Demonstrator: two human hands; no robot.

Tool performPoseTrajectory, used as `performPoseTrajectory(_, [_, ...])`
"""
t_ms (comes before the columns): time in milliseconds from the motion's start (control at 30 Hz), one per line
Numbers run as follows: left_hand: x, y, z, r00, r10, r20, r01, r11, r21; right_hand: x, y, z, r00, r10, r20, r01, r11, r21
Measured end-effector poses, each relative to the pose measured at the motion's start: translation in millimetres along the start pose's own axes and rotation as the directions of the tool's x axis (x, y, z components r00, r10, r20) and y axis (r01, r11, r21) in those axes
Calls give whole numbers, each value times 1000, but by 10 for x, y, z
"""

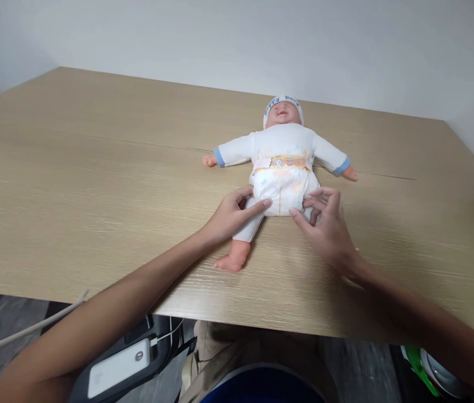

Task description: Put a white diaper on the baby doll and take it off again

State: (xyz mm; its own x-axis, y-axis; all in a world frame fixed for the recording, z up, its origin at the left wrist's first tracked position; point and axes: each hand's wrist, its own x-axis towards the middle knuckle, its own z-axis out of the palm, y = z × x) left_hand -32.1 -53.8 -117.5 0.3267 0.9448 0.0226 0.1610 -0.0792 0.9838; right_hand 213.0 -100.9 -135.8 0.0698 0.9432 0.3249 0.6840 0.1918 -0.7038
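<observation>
A baby doll (284, 140) in a white suit with blue cuffs and a lettered cap lies on its back, arms spread. Around its hips is a white diaper (281, 187) with a colourful waistband. My left hand (237, 210) rests at the diaper's left leg edge, thumb on the front and fingers round the side, over the doll's thigh. At the right leg edge, my right hand (324, 218) has its thumb and bent fingers on the diaper's edge. That hand hides most of the doll's leg on the right; the other leg shows down to its bare foot.
The doll lies on a wooden table (115, 184) against a pale wall. Below its front edge are a white power bank (119, 366) with a cable, a thick pale cord (27, 330) and a green-edged object (419, 369).
</observation>
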Motion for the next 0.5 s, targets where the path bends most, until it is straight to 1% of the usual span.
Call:
performPoseTrajectory(67, [-10, -6, -8, 1000, 17, 8, -17, 999, 29, -20, 23, -40, 1000, 2, -26, -2, 1000, 7])
performPoseTrajectory(200, [-21, -11, -23, 999, 50, 23, -52, 992, 119, 5, 19, -106, 999, -38, 28, 38, 999, -12])
performPoseTrajectory(333, [3, -47, -22, 996, 85, 33, -90, 978, 189, 46, -8, -121, 995, -93, 26, 94, 994, -47])
performPoseTrajectory(433, [47, -73, 4, 993, 102, 54, -110, 977, 184, 86, -48, -116, 991, -111, 73, 116, 991, -73])
performPoseTrajectory(500, [80, -60, 21, 996, 76, 45, -83, 982, 170, 124, -81, -112, 985, -108, 131, 123, 987, -105])
